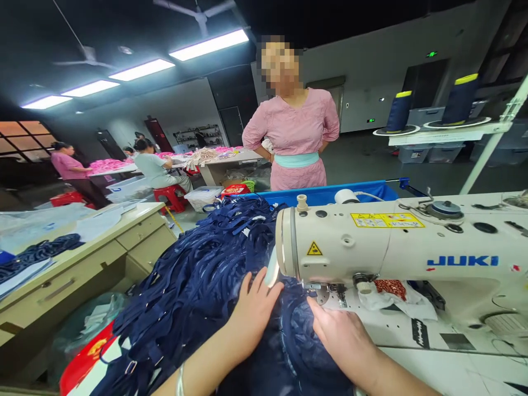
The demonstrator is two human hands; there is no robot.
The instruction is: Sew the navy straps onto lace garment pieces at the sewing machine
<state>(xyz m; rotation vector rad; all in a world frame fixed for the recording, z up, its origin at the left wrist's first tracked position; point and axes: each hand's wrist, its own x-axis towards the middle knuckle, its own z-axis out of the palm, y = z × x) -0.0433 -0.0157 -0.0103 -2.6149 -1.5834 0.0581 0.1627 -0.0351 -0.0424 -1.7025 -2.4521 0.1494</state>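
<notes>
A navy bra (305, 335) with a rounded, lacy cup lies at the needle end of a cream JUKI sewing machine (396, 242). My right hand (340, 335) grips its right edge, the index finger close to the presser foot (312, 290). The thumb and other fingertips are partly hidden. On the left side of the work my left hand (256, 308) lies with fingers apart, palm down on navy fabric, beside the machine head. A large heap of navy bras (198, 264) with straps and metal sliders spreads beyond and left of it.
A razor blade (419, 333) and a white cloth (398, 302) lie on the machine bed. Navy thread cones (456, 99) stand at upper right. A person in pink (303, 132) stands behind a blue bin (325, 193). A wooden desk (94, 258) is at left.
</notes>
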